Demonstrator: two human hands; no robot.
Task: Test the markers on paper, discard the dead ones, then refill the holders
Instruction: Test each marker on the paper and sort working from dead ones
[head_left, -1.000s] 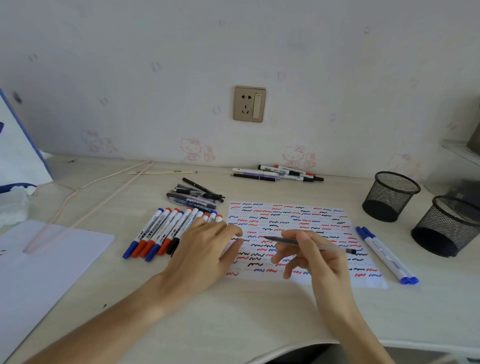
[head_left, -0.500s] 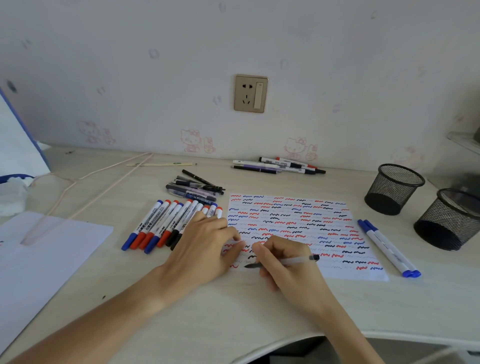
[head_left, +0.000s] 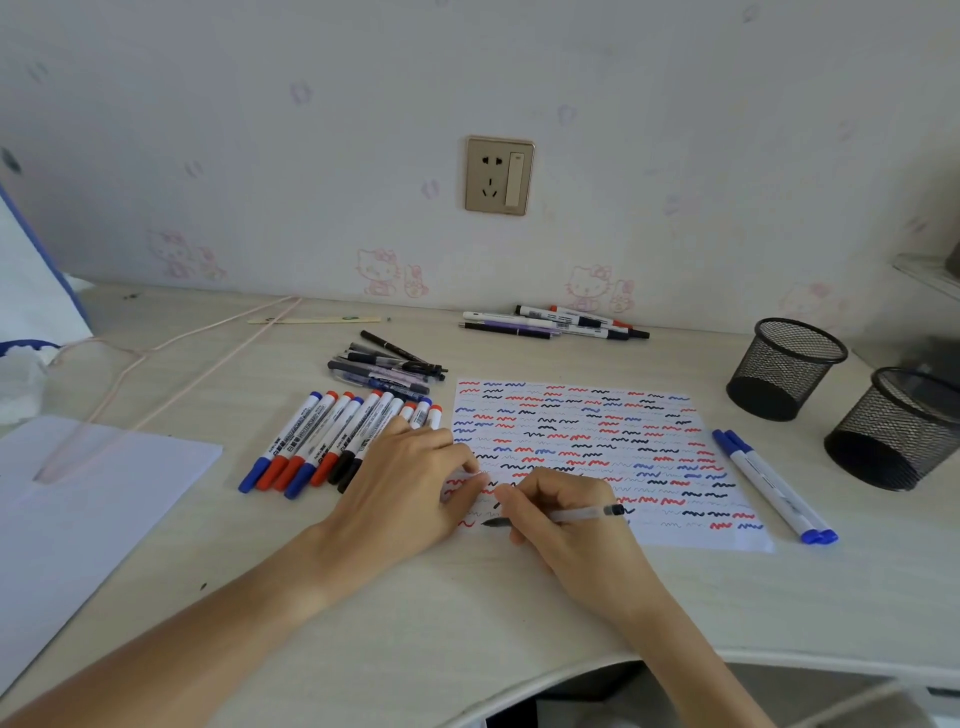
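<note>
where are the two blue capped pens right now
In the head view, the two blue-capped pens lie side by side on the desk, just right of the scribbled test paper and left of the nearer mesh holder.

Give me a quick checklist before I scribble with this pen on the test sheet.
1. Pen gripped in right hand: ok.
2. Tip down on test sheet: ok.
3. Left hand pressing the sheet's left edge flat: ok.
4. Blank paper under the tip: ok, near the bottom left corner.
5. Pen leaves ink: cannot tell.
6. Mesh holders empty for refilling: ok.
</note>
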